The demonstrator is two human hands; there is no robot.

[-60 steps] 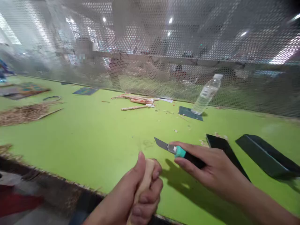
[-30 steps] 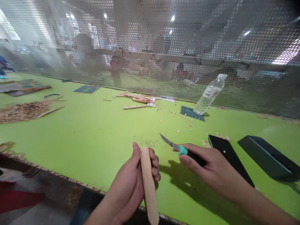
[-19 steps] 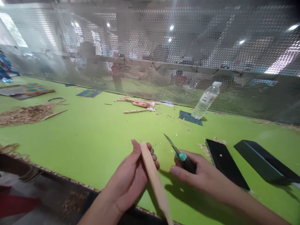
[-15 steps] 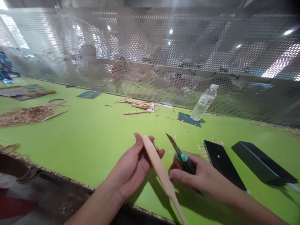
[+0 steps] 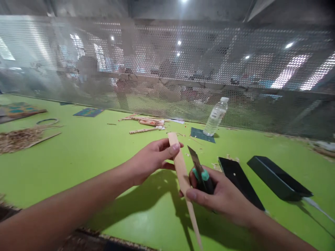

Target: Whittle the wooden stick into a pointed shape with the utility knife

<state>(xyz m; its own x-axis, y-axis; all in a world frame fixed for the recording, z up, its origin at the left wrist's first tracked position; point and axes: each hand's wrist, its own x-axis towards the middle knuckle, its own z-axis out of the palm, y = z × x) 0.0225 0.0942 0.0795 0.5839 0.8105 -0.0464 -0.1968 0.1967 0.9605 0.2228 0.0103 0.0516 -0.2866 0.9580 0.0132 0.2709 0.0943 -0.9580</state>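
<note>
My left hand point(image 5: 151, 158) pinches the upper end of a long flat wooden stick point(image 5: 181, 170), thumb on top and fingers behind. The stick runs down toward me and tapers to a thin point near the bottom edge. My right hand point(image 5: 217, 195) is closed round a utility knife point(image 5: 199, 170) with a teal collar and black handle. Its blade points up, just right of the stick, and my right thumb presses against the stick's side. Both hands hover above the green table point(image 5: 78, 164).
Two black flat pieces point(image 5: 239, 179) point(image 5: 277, 177) lie right of my hands. A plastic water bottle point(image 5: 216, 116) stands on a dark pad by the perforated metal screen point(image 5: 167, 69). Wooden sticks point(image 5: 145, 122) lie at the back, and shavings point(image 5: 15, 139) are piled at the left.
My left hand turned the stick from upright in its fist to lying lengthwise and stretched forward. My right hand brought the knife in from the right until its thumb met the stick.
</note>
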